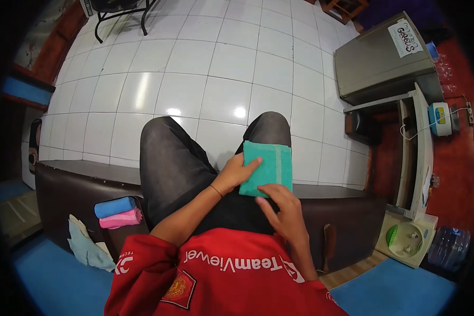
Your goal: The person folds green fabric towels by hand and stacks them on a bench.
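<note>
A green towel (pixel 268 167), folded into a square with a paler band near its right side, lies over my right thigh. My left hand (pixel 238 171) grips its left edge, thumb on top and the other fingers hidden underneath. At the towel's lower edge is my right hand (pixel 284 208), its fingertips on the cloth and its thumb held apart, pointing left. On the brown bench to my left, a rolled blue towel (pixel 115 207) and a rolled pink towel (pixel 121 218) lie side by side in a dark shallow holder.
I sit on a brown padded bench (pixel 347 221). Pale cloths (pixel 87 245) hang over its edge at left. To the right stand a grey fridge (pixel 384 63), an open cabinet (pixel 418 158), a dispenser top (pixel 405 237) and a water bottle (pixel 450 247). White floor tiles (pixel 195 84) spread ahead.
</note>
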`<control>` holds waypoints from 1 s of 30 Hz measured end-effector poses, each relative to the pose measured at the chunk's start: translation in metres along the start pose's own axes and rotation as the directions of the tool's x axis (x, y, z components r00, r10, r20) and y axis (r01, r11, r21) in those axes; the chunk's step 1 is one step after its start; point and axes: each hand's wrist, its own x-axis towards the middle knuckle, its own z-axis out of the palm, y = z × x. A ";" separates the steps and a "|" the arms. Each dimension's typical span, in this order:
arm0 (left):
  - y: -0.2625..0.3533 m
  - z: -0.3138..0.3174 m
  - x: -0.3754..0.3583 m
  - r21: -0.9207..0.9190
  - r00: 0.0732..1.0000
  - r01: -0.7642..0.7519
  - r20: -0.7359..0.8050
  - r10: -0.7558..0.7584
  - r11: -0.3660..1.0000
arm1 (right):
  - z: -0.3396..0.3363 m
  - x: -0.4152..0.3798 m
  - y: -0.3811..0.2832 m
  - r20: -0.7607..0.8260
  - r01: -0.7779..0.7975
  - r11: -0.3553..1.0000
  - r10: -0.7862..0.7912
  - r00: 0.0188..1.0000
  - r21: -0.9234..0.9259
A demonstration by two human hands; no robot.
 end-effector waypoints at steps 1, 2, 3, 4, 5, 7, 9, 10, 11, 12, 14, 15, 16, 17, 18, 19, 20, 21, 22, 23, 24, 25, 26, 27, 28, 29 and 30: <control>0.011 -0.001 0.003 0.044 0.995 0.087 -0.051 -0.085 0.995 | 0.002 0.002 0.004 -0.097 0.007 1.000 -0.010 0.995 -0.030; 0.017 -0.002 0.007 0.084 0.981 0.173 -0.104 -0.164 0.981 | 0.003 0.005 0.008 -0.195 0.010 0.998 -0.022 0.980 -0.062; 0.014 -0.001 0.011 0.157 0.979 0.149 -0.165 -0.123 0.976 | 0.003 0.007 0.018 -0.242 0.007 0.994 -0.034 0.970 -0.113; 0.011 -0.001 0.016 0.157 0.979 0.147 -0.164 -0.121 0.977 | 0.006 0.009 0.030 -0.243 0.007 0.993 -0.035 0.969 -0.114; 0.009 -0.002 0.021 0.118 0.968 0.192 -0.186 -0.168 0.974 | 0.011 0.012 0.044 -0.347 -0.091 0.985 0.034 0.937 -0.148; 0.000 -0.001 0.026 0.079 0.953 0.235 -0.215 -0.213 0.969 | 0.022 0.013 0.075 -0.443 -0.279 0.955 0.210 0.872 -0.097; -0.010 0.005 0.030 -0.240 0.948 0.048 -0.296 -0.120 0.970 | 0.028 0.018 0.104 -0.446 -0.349 0.937 0.317 0.837 0.012; -0.006 0.003 0.030 -0.238 0.947 0.047 -0.299 -0.119 0.970 | 0.028 0.022 0.111 -0.436 -0.418 0.900 0.426 0.793 0.120; -0.002 0.000 0.030 -0.260 0.955 0.066 -0.265 -0.137 0.963 | 0.026 0.026 0.118 -0.407 -0.419 0.887 0.462 0.788 0.194; 0.000 -0.002 0.029 -0.282 0.961 0.087 -0.227 -0.155 0.955 | 0.024 0.030 0.123 -0.405 -0.420 0.886 0.463 0.788 0.197; -0.006 -0.005 0.029 -0.267 0.977 0.061 -0.182 -0.113 0.962 | 0.018 0.037 0.132 -0.268 -0.405 0.783 0.565 0.780 0.471; -0.005 -0.007 0.031 -0.255 0.988 0.031 -0.139 -0.068 0.967 | 0.017 0.040 0.134 -0.277 -0.381 0.781 0.557 0.783 0.496; -0.005 -0.009 0.031 -0.253 0.988 0.029 -0.141 -0.066 0.967 | 0.015 0.041 0.136 -0.276 -0.378 0.781 0.556 0.784 0.497; -0.006 -0.011 0.030 -0.229 0.990 0.037 -0.121 -0.067 0.973 | 0.013 0.042 0.137 -0.246 -0.378 0.785 0.541 0.804 0.490; -0.004 -0.012 0.029 -0.207 0.993 0.047 -0.100 -0.069 0.977 | 0.011 0.042 0.138 -0.214 -0.380 0.790 0.526 0.823 0.482; -0.001 -0.013 0.028 -0.207 0.992 0.049 -0.103 -0.071 0.977 | 0.009 0.041 0.139 -0.211 -0.381 0.789 0.527 0.823 0.482; 0.001 -0.013 0.028 -0.258 0.992 0.065 -0.088 -0.091 0.964 | 0.007 0.040 0.140 -0.167 -0.383 0.764 0.530 0.831 0.520; 0.004 -0.012 0.027 -0.307 0.991 0.082 -0.072 -0.110 0.948 | 0.005 0.039 0.139 -0.123 -0.386 0.736 0.532 0.838 0.556; 0.006 -0.010 0.026 -0.307 0.991 0.084 -0.073 -0.112 0.948 | 0.003 0.037 0.137 -0.121 -0.387 0.735 0.533 0.838 0.557; 0.008 -0.007 0.025 -0.392 0.992 0.092 -0.047 -0.120 0.915 | 0.001 0.035 0.134 -0.127 -0.342 0.711 0.517 0.847 0.615; 0.011 -0.004 0.024 -0.473 0.992 0.101 -0.021 -0.126 0.875 | -0.001 0.033 0.130 -0.135 -0.295 0.682 0.501 0.855 0.669; 0.012 -0.001 0.024 -0.472 0.991 0.108 -0.021 -0.133 0.875 | -0.004 0.029 0.126 -0.130 -0.299 0.677 0.506 0.853 0.672; 0.014 0.002 0.025 -0.460 0.992 0.109 -0.007 -0.126 0.881 | -0.010 0.025 0.123 -0.120 -0.304 0.639 0.531 0.839 0.707; 0.014 0.005 0.026 -0.449 0.993 0.109 0.009 -0.118 0.887 | -0.013 0.021 0.122 -0.111 -0.306 0.600 0.556 0.824 0.739; 0.012 0.008 0.029 -0.451 0.993 0.114 0.014 -0.121 0.885 | -0.011 0.018 0.128 -0.112 -0.310 0.600 0.561 0.820 0.738; 0.009 0.011 0.033 -0.390 0.992 0.106 -0.017 -0.123 0.915 | -0.007 0.015 0.139 -0.146 -0.329 0.615 0.593 0.792 0.716; 0.006 0.013 0.035 -0.327 0.991 0.098 -0.049 -0.121 0.940 | -0.005 0.014 0.143 -0.181 -0.349 0.629 0.623 0.761 0.695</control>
